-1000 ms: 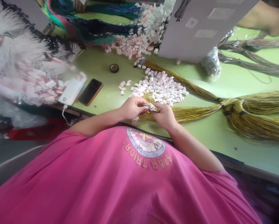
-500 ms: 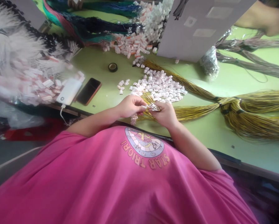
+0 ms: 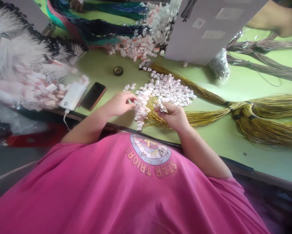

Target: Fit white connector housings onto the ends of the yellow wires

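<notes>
My right hand (image 3: 173, 115) is closed around a bunch of thin yellow and dark wires (image 3: 158, 121). Their silvery metal ends (image 3: 160, 106) stick out past the thumb and fingers. My left hand (image 3: 120, 103) is to the left, its thumb and forefinger apart, and nothing shows between them. Close to its fingertips are small white plastic connectors (image 3: 141, 112), clustered at the ends of yellow wires. Behind my hands spreads a loose pile of similar white connectors (image 3: 171, 87).
A phone (image 3: 94, 96), a white power bank (image 3: 73, 95) and a tape roll (image 3: 118, 71) lie on the left. Tied yellow wire bundles (image 3: 263, 120) stretch right. A grey panel (image 3: 204, 35) stands at the back. Another person's arm (image 3: 277, 21) shows top right.
My left hand has moved left, away from the wire ends at my right hand, and its fingers have parted. The right hand stays around the wires; more connectors show between the hands.
</notes>
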The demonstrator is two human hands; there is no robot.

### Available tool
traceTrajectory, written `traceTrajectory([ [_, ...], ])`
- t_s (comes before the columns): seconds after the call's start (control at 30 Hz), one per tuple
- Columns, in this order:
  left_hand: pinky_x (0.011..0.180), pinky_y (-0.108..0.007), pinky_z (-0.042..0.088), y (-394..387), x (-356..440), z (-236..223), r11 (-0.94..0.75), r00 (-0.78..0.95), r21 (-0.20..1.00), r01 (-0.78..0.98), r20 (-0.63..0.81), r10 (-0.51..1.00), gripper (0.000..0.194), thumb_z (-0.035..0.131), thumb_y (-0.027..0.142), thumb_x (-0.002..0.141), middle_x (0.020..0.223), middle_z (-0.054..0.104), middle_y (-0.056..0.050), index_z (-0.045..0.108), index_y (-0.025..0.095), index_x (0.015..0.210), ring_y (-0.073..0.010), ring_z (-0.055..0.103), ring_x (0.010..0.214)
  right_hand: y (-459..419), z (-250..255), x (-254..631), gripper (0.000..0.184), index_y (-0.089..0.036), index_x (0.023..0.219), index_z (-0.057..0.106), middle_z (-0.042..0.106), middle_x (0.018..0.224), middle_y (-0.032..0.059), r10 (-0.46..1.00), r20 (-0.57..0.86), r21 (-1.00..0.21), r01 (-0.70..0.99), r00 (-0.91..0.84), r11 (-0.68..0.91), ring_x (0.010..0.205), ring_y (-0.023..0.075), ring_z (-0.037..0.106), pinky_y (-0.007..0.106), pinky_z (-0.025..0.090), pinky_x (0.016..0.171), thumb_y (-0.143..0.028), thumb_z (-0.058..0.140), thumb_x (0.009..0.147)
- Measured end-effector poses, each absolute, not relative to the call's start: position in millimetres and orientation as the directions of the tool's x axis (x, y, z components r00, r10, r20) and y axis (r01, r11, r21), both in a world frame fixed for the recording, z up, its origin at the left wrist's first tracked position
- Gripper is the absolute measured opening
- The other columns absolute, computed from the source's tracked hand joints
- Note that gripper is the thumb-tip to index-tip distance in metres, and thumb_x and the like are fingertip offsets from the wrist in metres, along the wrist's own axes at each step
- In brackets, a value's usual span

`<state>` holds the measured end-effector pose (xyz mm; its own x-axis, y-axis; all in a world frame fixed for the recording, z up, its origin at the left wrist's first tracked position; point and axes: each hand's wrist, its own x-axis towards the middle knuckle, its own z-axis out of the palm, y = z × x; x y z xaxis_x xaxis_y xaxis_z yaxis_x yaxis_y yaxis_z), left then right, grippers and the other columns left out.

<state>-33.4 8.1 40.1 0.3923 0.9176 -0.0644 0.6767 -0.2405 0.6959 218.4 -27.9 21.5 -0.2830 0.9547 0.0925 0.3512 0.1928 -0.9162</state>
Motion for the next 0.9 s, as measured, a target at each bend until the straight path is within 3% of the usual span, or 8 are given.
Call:
traceTrajectory([
  [0.13, 0.079, -0.031, 0.038, 40.8, -62.4, 9.7, -0.159, 0.203, 0.564, 0.811, -0.016, 0.979, 0.014, 0.061, 0.024, 0.080, 0.086, 0.060, -0.006, 0.066, 0.015, 0.090, -0.0154, 0.049, 0.077, -28.2, 22.5, 219.4, 0.013, -0.016, 0.069, 0.066, 0.062, 0.064, 0.0007, 0.948, -0.027, -0.936, 0.342, -0.317, 0.087, 0.061, 0.0127, 0.053, 0.028, 0.041, 0.062, -0.027, 0.060, 0.072],
  [0.33, 0.079, -0.030, 0.037, 48.9, -57.8, -21.4, -0.131, 0.196, 0.689, 0.713, -0.017, 0.980, 0.007, 0.066, 0.018, 0.072, 0.078, 0.055, -0.006, 0.060, 0.017, 0.076, -0.0186, 0.049, 0.081, -30.3, 24.2, 215.0, 0.019, -0.015, 0.062, 0.060, 0.055, 0.055, -0.0016, 0.948, -0.083, -0.907, 0.417, -0.307, 0.055, 0.053, 0.0105, 0.046, 0.026, 0.036, 0.057, -0.031, 0.059, 0.072],
  [0.53, 0.078, -0.031, 0.040, 45.5, -54.7, -4.3, -0.111, 0.224, 0.658, 0.745, -0.089, 0.971, 0.012, 0.065, 0.012, 0.067, 0.081, 0.060, -0.007, 0.064, 0.016, 0.078, -0.0183, 0.052, 0.079, -30.2, 22.7, 215.8, 0.020, -0.015, 0.064, 0.059, 0.050, 0.058, -0.0022, 0.946, -0.040, -0.907, 0.408, -0.321, 0.100, 0.056, 0.0095, 0.041, 0.025, 0.031, 0.055, -0.033, 0.058, 0.074],
  [0.63, 0.071, -0.028, 0.043, 29.4, -40.7, 16.4, -0.039, 0.250, 0.802, 0.596, -0.140, 0.958, 0.007, 0.067, 0.015, 0.070, 0.074, 0.061, -0.005, 0.065, 0.016, 0.077, -0.0156, 0.055, 0.074, -30.7, 22.9, 215.9, 0.024, -0.016, 0.058, 0.054, 0.044, 0.056, -0.0030, 0.950, -0.021, -0.903, 0.414, -0.312, 0.116, 0.055, 0.0089, 0.037, 0.025, 0.029, 0.054, -0.033, 0.058, 0.074],
  [0.73, 0.064, -0.027, 0.047, 6.0, -17.6, 29.2, 0.119, 0.383, 0.944, 0.307, -0.237, 0.893, 0.013, 0.068, 0.020, 0.074, 0.071, 0.063, -0.004, 0.064, 0.014, 0.085, -0.0116, 0.058, 0.064, -31.8, 23.8, 215.8, 0.022, -0.016, 0.059, 0.054, 0.043, 0.056, -0.0035, 0.956, -0.012, -0.907, 0.405, -0.293, 0.113, 0.055, 0.0088, 0.037, 0.025, 0.030, 0.054, -0.032, 0.058, 0.072],
  [0.9, 0.055, -0.021, 0.048, -13.6, 9.1, 21.5, 0.376, 0.458, 0.927, 0.014, -0.340, 0.821, 0.020, 0.069, 0.026, 0.077, 0.068, 0.065, -0.002, 0.062, 0.013, 0.090, -0.0091, 0.062, 0.059, -34.3, 24.2, 214.5, 0.019, -0.015, 0.061, 0.055, 0.043, 0.055, -0.0033, 0.970, 0.000, -0.889, 0.445, -0.241, 0.111, 0.055, 0.0088, 0.038, 0.024, 0.030, 0.053, -0.031, 0.058, 0.070],
])
